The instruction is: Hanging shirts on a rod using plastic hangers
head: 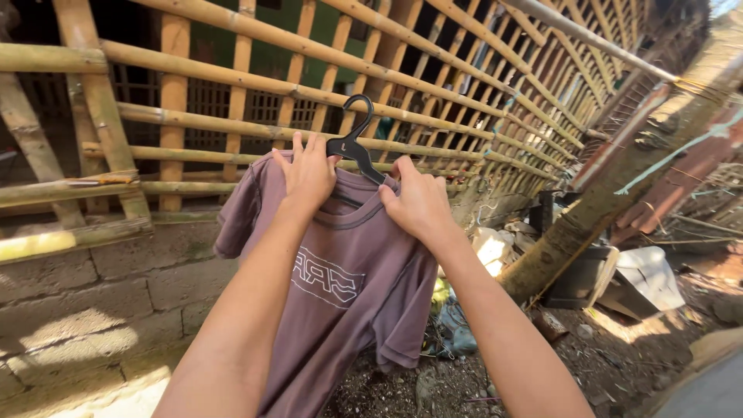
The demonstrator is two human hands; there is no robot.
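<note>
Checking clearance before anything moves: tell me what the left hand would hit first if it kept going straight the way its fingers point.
The left hand, gripping the shirt and hanger, points up and away toward the bamboo fence. A horizontal bamboo pole would probably come first, though depth is hard to judge.

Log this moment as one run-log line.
left hand: grips shirt shoulder at hanger | right hand: grips other shoulder | mauve T-shirt: hanging on black hanger | behind: bamboo fence

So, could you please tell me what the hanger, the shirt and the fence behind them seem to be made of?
Hanger: probably plastic, smooth, uniformly black, moulded hook.
Shirt: soft knit fabric, likely cotton, matte mauve, draping in folds.
Fence: bamboo, yellowish poles with visible nodes.
</note>
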